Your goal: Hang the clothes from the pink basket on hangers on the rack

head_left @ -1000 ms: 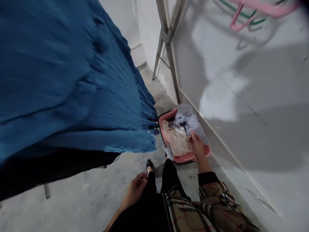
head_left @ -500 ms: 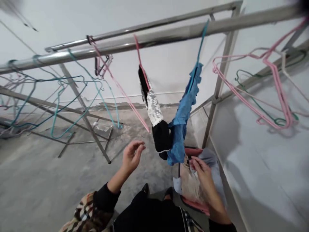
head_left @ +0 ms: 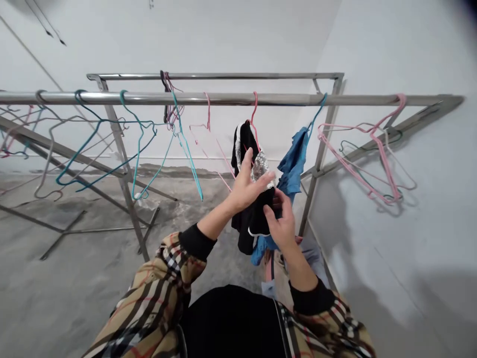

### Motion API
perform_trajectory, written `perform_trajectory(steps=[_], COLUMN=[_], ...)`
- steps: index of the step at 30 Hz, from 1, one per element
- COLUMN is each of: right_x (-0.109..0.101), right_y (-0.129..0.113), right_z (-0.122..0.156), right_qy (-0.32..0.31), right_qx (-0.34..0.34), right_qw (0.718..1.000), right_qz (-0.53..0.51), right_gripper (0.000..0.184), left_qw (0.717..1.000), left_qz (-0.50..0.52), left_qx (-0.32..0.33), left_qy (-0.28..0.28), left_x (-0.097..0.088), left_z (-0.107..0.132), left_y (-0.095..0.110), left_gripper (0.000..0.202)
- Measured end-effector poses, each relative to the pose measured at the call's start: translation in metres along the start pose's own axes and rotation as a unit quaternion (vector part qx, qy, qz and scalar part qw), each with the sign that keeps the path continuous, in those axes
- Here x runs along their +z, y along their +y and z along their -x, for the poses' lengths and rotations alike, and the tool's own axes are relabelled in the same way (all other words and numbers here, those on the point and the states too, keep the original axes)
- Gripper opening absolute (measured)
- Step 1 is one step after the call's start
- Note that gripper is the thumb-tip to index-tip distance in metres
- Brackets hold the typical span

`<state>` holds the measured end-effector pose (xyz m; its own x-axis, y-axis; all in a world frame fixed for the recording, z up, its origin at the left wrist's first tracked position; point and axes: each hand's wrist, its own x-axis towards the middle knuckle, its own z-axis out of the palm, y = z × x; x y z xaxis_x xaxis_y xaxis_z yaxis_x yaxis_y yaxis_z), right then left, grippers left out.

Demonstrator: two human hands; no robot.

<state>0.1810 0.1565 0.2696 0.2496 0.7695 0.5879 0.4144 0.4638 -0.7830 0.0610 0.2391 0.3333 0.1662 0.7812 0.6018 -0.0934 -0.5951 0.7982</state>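
A black garment with white lace [head_left: 250,219] hangs from a pink hanger [head_left: 254,115] on the steel rail [head_left: 208,98]. My left hand [head_left: 246,185] grips its upper part, fingers wrapped over the lace. My right hand [head_left: 280,223] pinches the lower black fabric from the right. A blue garment [head_left: 293,165] hangs just to the right on a teal hanger, touching the black one. Below my right arm, part of the pink laundry basket [head_left: 269,268] with pale clothes shows.
Several empty wire hangers, teal [head_left: 137,144] and pink [head_left: 372,159], hang along the rail. A second rail [head_left: 208,76] runs behind. The rack's legs [head_left: 128,199] stand on the grey concrete floor. A white wall [head_left: 402,209] is close on the right.
The view swung up from the basket to the rail. My right hand left the basket's clothes and my left hand rose; both now hold the hanging black garment.
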Motion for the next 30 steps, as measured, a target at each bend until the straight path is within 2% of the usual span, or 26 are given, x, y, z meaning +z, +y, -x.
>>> perform_trajectory(steps=[3,6,9,14,17,19,22,24,26,28,30], right_x=[0.018,0.025,0.028,0.035,0.038,0.039,0.042,0.045,0.049,0.052,0.055], right_y=[0.001,-0.001,-0.01,-0.022,-0.025,-0.027,-0.03,-0.031,-0.034,-0.038,-0.044], right_z=[-0.007,-0.01,-0.011,-0.014,-0.017,-0.02,-0.024,-0.025,-0.025,-0.025,-0.025], right_qy=[0.018,0.034,0.017,-0.003,0.006,0.018,0.013,0.001,-0.013,-0.029,-0.037], right_qx=[0.0,0.0,0.002,0.0,0.008,0.017,0.03,0.041,0.063,0.106,0.162], right_qw=[0.999,0.998,0.999,1.0,0.999,0.999,0.999,0.999,0.996,0.981,0.951], right_qz=[0.038,0.045,0.031,0.019,0.031,0.031,0.015,-0.011,-0.066,-0.159,-0.261], right_gripper=[0.041,0.037,0.034,0.023,0.021,0.019,0.018,0.018,0.016,0.017,0.019], left_qw=[0.992,0.977,0.972,0.975,0.972,0.973,0.971,0.94,0.889,0.843,0.81], left_qz=[-0.066,-0.11,-0.109,-0.007,0.05,0.029,-0.133,-0.291,-0.426,-0.512,-0.561], left_qx=[-0.099,-0.178,-0.202,-0.205,-0.186,-0.156,-0.092,-0.058,-0.029,0.007,0.056], left_qy=[-0.031,-0.046,-0.045,-0.089,-0.136,-0.167,-0.175,-0.168,-0.164,-0.166,-0.163], left_x=[-0.006,-0.016,-0.025,-0.034,-0.041,-0.046,-0.052,-0.053,-0.053,-0.052,-0.051], left_z=[-0.014,-0.012,-0.007,-0.003,-0.002,-0.003,-0.002,0.001,0.007,0.016,0.027], left_y=[-0.002,0.0,0.004,0.019,0.029,0.037,0.05,0.059,0.067,0.071,0.071], left_gripper=[0.092,0.074,0.054,0.044,0.039,0.034,0.026,0.022,0.016,0.012,0.013])
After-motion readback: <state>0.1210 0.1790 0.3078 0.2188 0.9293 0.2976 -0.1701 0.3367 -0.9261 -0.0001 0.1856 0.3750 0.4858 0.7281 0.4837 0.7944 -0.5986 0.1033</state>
